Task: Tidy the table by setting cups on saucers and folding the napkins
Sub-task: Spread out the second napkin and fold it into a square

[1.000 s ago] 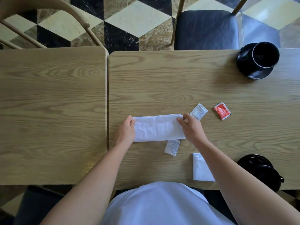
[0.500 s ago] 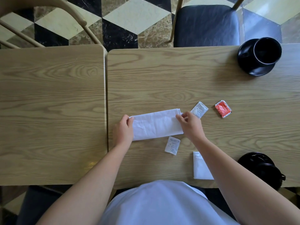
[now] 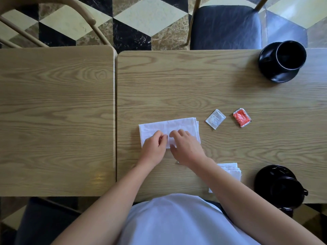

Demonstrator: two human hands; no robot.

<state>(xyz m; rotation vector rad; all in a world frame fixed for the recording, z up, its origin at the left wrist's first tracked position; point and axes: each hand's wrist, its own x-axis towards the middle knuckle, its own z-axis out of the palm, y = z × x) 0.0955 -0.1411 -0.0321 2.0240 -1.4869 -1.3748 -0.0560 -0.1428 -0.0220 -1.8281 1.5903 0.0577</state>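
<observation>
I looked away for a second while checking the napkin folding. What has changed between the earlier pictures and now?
Both hands left the ends of the napkin and came together at its middle near edge: the left hand and right hand now rest on it with curled fingers. The small white packet that lay near that edge is now hidden. The white packet, red packet and far cup stayed put.

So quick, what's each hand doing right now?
Left hand: fingers curled, pinching the white napkin.
Right hand: curled fingers pinching the same napkin.
</observation>
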